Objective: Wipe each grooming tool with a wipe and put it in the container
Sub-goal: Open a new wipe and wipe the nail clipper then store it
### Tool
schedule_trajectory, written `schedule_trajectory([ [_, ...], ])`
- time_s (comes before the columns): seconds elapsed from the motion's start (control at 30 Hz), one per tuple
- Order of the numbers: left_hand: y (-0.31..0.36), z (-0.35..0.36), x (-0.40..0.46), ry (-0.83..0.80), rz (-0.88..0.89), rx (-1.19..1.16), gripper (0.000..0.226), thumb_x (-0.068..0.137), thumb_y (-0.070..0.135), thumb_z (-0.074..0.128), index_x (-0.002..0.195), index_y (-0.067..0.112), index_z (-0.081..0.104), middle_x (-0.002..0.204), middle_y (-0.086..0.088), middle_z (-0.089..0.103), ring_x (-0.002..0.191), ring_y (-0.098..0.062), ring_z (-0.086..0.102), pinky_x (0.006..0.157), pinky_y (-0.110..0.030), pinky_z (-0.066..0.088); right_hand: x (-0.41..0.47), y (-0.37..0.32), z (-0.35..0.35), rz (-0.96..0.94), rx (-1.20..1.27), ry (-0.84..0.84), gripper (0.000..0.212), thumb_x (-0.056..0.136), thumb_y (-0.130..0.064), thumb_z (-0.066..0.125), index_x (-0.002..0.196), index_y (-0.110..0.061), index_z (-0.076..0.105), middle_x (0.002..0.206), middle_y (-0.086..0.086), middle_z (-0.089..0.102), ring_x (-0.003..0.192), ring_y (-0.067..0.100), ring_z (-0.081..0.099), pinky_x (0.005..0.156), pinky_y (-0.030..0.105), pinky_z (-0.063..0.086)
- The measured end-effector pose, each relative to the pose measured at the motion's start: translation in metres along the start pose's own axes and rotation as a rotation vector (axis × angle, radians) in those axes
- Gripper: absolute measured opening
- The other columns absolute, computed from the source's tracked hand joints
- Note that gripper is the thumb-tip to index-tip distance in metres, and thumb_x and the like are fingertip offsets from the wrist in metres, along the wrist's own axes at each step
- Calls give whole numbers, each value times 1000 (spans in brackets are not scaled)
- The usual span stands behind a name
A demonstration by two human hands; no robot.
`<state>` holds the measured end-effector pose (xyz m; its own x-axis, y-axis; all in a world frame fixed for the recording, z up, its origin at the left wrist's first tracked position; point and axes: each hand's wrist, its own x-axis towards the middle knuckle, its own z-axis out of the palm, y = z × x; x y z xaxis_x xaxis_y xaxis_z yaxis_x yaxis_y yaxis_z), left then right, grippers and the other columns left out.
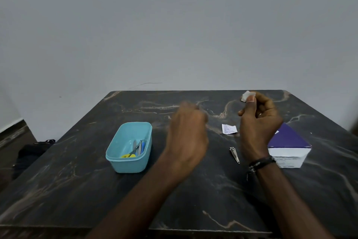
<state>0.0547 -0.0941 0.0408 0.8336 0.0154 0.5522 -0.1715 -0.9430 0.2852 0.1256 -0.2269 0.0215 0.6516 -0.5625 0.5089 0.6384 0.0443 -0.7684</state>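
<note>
A light blue plastic container (pixel 128 149) stands left of centre on the dark marble table (pixel 77 190). Several grooming tools (pixel 136 148) lie inside it, among them yellow-handled scissors. A metal nail clipper (pixel 234 155) lies on the table between my hands. My right hand (pixel 258 122) is raised above the table and pinches a small white wipe (pixel 247 96) between thumb and fingers. My left hand (pixel 187 134) hovers blurred to the right of the container, fingers curled; I see nothing in it.
A torn white wipe sachet (pixel 229 128) lies beyond the clipper. A purple and white box (pixel 288 147) sits at the right, close to my right wrist. A dark bag (pixel 33 151) lies on the floor at the left. A grey wall rises behind the table.
</note>
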Motion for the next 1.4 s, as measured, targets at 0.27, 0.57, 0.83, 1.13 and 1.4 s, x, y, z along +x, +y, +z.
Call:
schedule_trajectory([
  [0.27, 36, 62, 1, -377, -120, -192, 16, 84, 16, 63, 84, 0, 60, 94, -23, 65, 91, -40, 63, 71, -37, 49, -3, -5, -1, -43, -4, -9, 12, 94, -16, 59, 86, -24, 64, 65, -18, 67, 48, 7, 56, 50, 18, 45],
  [0.57, 36, 85, 13, -420, -136, -280, 14, 82, 14, 60, 93, 4, 62, 98, -18, 68, 92, -38, 65, 80, -41, 55, -7, -4, 1, -62, -22, -50, 18, 95, -16, 58, 85, -30, 63, 67, -18, 68, 51, 15, 57, 53, 26, 47],
  [0.83, -23, 62, 17, -331, -581, -1131, 26, 79, 7, 76, 101, 0, 65, 84, -18, 70, 59, -19, 63, 48, -29, 55, -11, 10, 0, -15, -81, -243, 11, 90, -7, 63, 98, -15, 66, 81, 3, 71, 63, 18, 67, 56, 34, 55],
  [1.13, -56, 67, 14, -131, -755, -1585, 30, 62, 21, 79, 87, 8, 68, 78, -10, 65, 51, -7, 50, 44, -19, 43, -21, 22, 2, 34, -475, -654, 27, 84, -1, 61, 74, -24, 70, 77, -11, 71, 73, 8, 67, 67, 28, 57],
  [1.4, -57, 63, 10, -133, -736, -1564, 9, 77, 17, 76, 81, 13, 68, 65, 2, 65, 51, -5, 41, 42, -17, 33, -32, 20, 6, 270, -480, -944, 14, 87, -30, 69, 79, -20, 74, 72, -1, 71, 68, 12, 65, 67, 33, 56],
])
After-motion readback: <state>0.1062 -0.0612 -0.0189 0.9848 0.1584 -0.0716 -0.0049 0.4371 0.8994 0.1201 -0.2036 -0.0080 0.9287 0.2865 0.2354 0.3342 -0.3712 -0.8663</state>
